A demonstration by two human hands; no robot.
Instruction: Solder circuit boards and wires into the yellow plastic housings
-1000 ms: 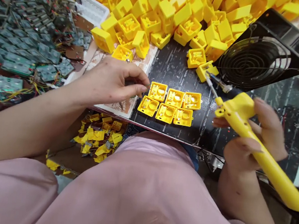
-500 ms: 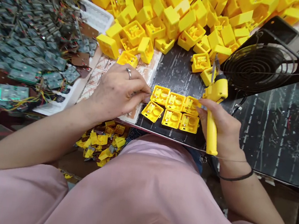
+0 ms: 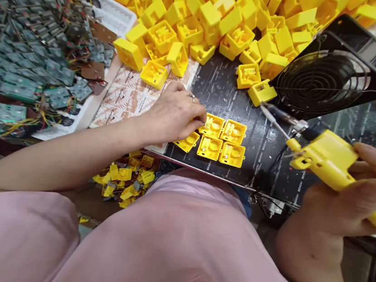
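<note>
My right hand (image 3: 358,203) grips a yellow soldering gun (image 3: 330,158), whose metal tip and thin feed tube point up and left. My left hand (image 3: 180,115), a ring on one finger, is pinched closed over the left end of a small group of open yellow plastic cases; what is between the fingertips is hidden. Two rows of cases lie on the black bench top, among them a lower middle case (image 3: 209,148) and an upper right case (image 3: 234,132). A tilted case (image 3: 188,142) at the lower left is partly covered by my left hand.
A heap of yellow housings (image 3: 203,19) spreads across the back. The black fan (image 3: 325,80) stands at the back right. Many green circuit boards (image 3: 23,56) with wires are piled left, beside a white foam tray (image 3: 114,15). More yellow parts (image 3: 125,176) lie below the bench edge.
My right hand has swung the soldering gun right and towards me, away from the cases, and its tip now points left. My left hand has moved right, over the leftmost cases.
</note>
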